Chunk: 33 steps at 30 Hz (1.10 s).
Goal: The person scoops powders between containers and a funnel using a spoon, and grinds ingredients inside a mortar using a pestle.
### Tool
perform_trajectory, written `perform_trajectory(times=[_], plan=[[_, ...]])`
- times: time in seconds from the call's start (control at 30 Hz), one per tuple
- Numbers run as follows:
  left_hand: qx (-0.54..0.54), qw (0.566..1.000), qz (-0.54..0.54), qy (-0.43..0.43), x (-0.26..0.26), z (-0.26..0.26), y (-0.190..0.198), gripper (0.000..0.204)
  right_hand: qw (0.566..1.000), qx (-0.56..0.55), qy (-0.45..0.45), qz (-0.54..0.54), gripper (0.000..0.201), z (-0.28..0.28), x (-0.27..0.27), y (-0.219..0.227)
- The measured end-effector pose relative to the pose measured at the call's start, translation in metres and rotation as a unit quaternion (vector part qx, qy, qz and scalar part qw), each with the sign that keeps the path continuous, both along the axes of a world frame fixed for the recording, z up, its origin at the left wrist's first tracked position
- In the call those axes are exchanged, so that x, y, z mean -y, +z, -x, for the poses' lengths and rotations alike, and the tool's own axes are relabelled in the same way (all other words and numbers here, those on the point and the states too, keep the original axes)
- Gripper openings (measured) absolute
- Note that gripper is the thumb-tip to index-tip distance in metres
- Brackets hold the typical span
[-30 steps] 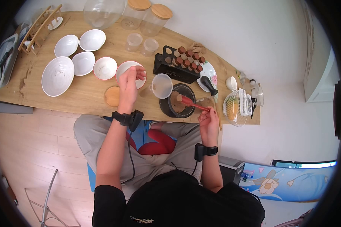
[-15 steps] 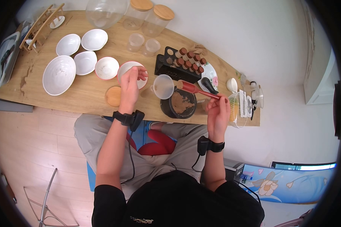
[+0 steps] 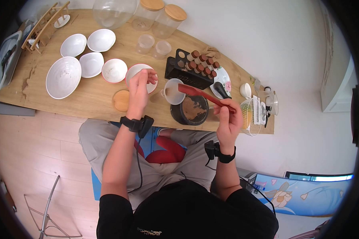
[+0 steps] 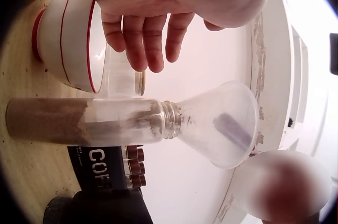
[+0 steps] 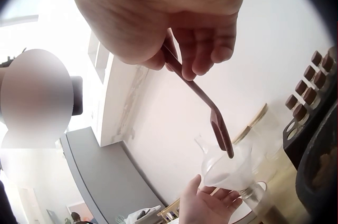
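Observation:
My right hand (image 3: pixel 229 123) pinches the handle of a red-brown scoop (image 3: pixel 199 95). The scoop's head is turned on its side over a translucent funnel (image 3: pixel 173 91). The funnel stands in the mouth of a clear glass bottle (image 4: pixel 124 121), which holds brown powder in its lower half. Some powder clings to the bottle's neck. Below the scoop's handle is a black bowl (image 3: pixel 174 116) with more brown powder (image 3: pixel 193 107). My left hand (image 3: pixel 138 91) holds nothing; its fingers hang loosely curled beside the funnel, above a red-rimmed white bowl (image 3: pixel 135 71).
Behind the black bowl stands a black rack (image 3: pixel 189 77) of corked tubes. Several white bowls (image 3: pixel 63 81) sit at the left, near a round wooden lid (image 3: pixel 120 100). Lidded jars (image 3: pixel 169 22) line the back. A wire basket (image 3: pixel 251 115) stands at the right edge.
My right hand has lifted the scoop from the black bowl, carried it over the funnel and turned it on its side. My left hand has stayed in place.

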<state>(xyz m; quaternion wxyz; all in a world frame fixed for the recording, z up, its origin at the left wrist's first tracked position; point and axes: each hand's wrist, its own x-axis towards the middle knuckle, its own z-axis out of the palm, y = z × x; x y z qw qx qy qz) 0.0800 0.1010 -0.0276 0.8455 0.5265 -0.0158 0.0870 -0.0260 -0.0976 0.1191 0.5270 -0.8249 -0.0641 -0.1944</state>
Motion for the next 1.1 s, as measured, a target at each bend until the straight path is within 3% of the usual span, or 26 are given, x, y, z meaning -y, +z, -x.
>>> perform_trajectory(times=[0.27,0.47,0.73,0.93,1.1], plan=[[0.004,1.0,0.007,0.003,0.001,0.0,0.001,0.046,0.999,0.034,-0.03,0.012,0.016,0.005,0.034,0.009],[0.007,1.0,0.003,0.004,0.001,0.0,-0.001,0.047,0.988,-0.081,-0.114,0.062,0.015,0.01,0.072,-0.002],[0.002,1.0,0.003,0.006,0.002,-0.001,-0.001,0.047,0.977,-0.157,-0.142,0.026,0.021,0.019,0.089,-0.043],[0.002,1.0,0.004,0.005,0.001,-0.001,-0.001,0.046,0.961,-0.141,-0.179,-0.154,0.023,0.035,0.073,-0.096],[-0.003,1.0,0.001,0.006,0.002,0.0,0.001,0.046,0.946,-0.131,-0.183,-0.233,0.022,0.039,0.071,-0.112]])
